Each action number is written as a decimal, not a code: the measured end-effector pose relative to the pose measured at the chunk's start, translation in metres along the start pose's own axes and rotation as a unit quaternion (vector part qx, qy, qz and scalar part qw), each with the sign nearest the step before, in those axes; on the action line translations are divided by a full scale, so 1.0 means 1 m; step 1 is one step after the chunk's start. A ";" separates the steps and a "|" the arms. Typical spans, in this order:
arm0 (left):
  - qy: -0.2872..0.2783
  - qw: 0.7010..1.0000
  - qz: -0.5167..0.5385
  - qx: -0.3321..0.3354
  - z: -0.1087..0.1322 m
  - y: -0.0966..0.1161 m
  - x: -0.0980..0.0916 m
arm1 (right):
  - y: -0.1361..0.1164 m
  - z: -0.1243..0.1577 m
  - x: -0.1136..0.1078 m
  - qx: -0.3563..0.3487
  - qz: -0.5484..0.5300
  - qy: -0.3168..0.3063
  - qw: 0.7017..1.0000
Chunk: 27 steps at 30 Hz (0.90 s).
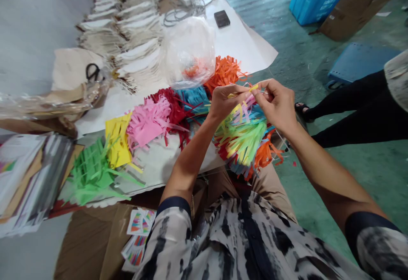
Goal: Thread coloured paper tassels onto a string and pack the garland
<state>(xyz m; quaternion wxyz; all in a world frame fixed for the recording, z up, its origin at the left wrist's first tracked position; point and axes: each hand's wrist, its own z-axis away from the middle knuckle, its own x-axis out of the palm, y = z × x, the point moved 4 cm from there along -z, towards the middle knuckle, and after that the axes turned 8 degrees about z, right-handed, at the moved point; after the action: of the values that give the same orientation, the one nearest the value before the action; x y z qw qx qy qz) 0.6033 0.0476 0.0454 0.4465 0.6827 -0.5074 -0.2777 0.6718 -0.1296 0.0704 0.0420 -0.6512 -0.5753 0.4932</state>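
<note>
My left hand (228,99) and my right hand (276,103) meet above the right end of the table, fingers closed. Between their fingertips is a yellow paper tassel (254,88), its top pinched by both. Below them hangs a bunch of multicoloured paper tassels (244,137) in green, yellow, pink, blue and orange, over my lap. A thin white string shows beside my right hand. To the left lie fringed paper pieces: orange (225,74), blue (194,99), dark red (168,101), pink (149,120), yellow (117,140) and green (92,171).
A clear plastic bag (189,52) with orange bits stands behind the fringes. Stacks of cream bundles (137,38), scissors (92,72) and a black box-shaped item (222,18) lie farther back. Printed cards (32,178) sit at left. A person's legs (353,106) and a blue stool (360,65) are at right.
</note>
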 end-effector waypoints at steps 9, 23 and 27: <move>-0.002 0.999 0.021 -0.035 -0.001 0.006 0.002 | 0.005 0.000 0.003 0.012 -0.033 0.017 0.999; -0.025 0.998 0.056 -0.031 0.000 0.002 0.001 | 0.006 0.001 0.006 -0.017 -0.064 0.024 0.998; -0.036 0.995 0.073 -0.059 0.002 0.002 -0.001 | 0.004 0.000 0.005 -0.041 -0.082 -0.009 0.996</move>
<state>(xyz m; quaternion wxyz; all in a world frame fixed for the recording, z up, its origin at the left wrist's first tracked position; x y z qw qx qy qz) 0.6004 0.0476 0.0467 0.4869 0.6056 -0.5544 -0.2980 0.6735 -0.1268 0.0649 0.0501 -0.5988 -0.6469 0.4695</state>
